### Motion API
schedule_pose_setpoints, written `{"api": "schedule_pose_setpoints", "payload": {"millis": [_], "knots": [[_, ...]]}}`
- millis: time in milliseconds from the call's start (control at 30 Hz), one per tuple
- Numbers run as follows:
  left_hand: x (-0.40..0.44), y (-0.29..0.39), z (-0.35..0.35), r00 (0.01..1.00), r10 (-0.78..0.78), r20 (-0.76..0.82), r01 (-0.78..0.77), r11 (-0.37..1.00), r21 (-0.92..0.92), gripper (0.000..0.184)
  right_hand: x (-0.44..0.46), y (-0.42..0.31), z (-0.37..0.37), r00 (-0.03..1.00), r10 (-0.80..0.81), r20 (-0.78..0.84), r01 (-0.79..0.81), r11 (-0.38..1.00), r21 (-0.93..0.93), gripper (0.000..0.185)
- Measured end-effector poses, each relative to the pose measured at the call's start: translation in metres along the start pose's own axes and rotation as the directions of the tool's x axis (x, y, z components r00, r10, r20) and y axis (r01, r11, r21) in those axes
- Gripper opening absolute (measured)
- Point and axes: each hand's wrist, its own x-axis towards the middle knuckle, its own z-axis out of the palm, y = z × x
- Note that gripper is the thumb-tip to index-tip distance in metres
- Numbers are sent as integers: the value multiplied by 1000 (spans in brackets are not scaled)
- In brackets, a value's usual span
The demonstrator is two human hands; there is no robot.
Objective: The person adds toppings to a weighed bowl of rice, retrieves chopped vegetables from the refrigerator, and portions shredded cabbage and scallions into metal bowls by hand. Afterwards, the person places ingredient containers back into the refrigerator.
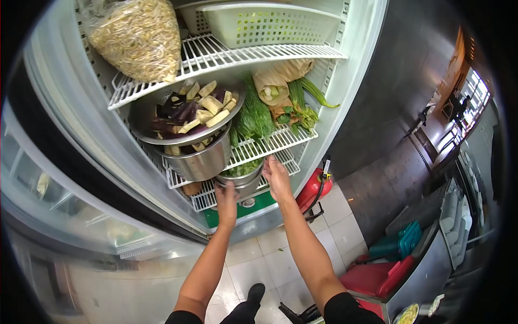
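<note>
Both my hands are at a metal container of chopped greens (243,168) on the lower wire shelf of an open fridge. My left hand (226,202) grips its near left side, and my right hand (275,175) is closed on its right rim. On the shelf above, a metal bowl of cut eggplant (141,120) rests on a steel pot (202,160). Leafy greens (253,116) and a paper-wrapped bundle (267,83) lie to the right of the bowl.
A bag of sprouts (137,40) and a white perforated basket (270,24) sit on the top shelf. The glass door (70,178) is at left. A red fire extinguisher (308,191) stands right of the fridge, with red (372,278) and teal containers (402,240) beyond.
</note>
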Motion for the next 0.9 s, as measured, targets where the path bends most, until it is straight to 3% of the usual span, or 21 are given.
{"api": "schedule_pose_setpoints", "payload": {"millis": [33,67,100,133,233,300,367,500,600,733,767,800,833,900], "knots": [[0,-7,7,984,177,24,-176,942,287,75,0,2,2,1000,-14,11,14,997,71,45],[-3,-14,12,938,332,99,-331,774,541,92,-3,3,3,1000,0,30,-5,991,137,47],[0,-19,16,941,327,91,-321,767,556,115,-5,7,3,999,-32,32,28,993,117,47],[9,-22,21,943,319,95,-316,770,555,115,-7,12,1,997,-67,35,63,993,97,47],[44,-39,33,906,411,-107,-304,803,512,112,-45,7,-8,996,-88,-17,88,995,40,31],[64,-47,45,881,443,-163,-291,782,551,111,-79,9,-25,998,-59,-28,58,998,-19,22],[80,-53,59,888,415,-196,-174,699,694,111,-117,8,-48,998,-12,-59,5,993,-122,17],[131,-92,59,934,350,-68,-234,745,625,75,-201,18,-110,990,115,-80,-130,968,-214,13],[163,-105,57,958,279,74,-215,517,829,47,-258,25,-148,963,243,-118,-265,935,-236,10],[174,-63,62,957,200,211,-217,10,976,36,-312,28,-188,944,298,-144,-324,921,-215,8],[191,-89,44,825,523,213,-411,298,861,36,-322,28,-195,933,337,-128,-358,908,-218,7],[219,-104,27,856,415,309,-381,102,919,37,-337,29,-204,919,369,-140,-391,897,-207,7],[222,-97,22,855,363,370,-404,19,915,37,-349,42,-222,928,365,-77,-372,917,-141,12],[247,-98,10,836,306,455,-471,-26,882,39,-364,28,-231,926,369,-76,-376,898,-226,21]]}}
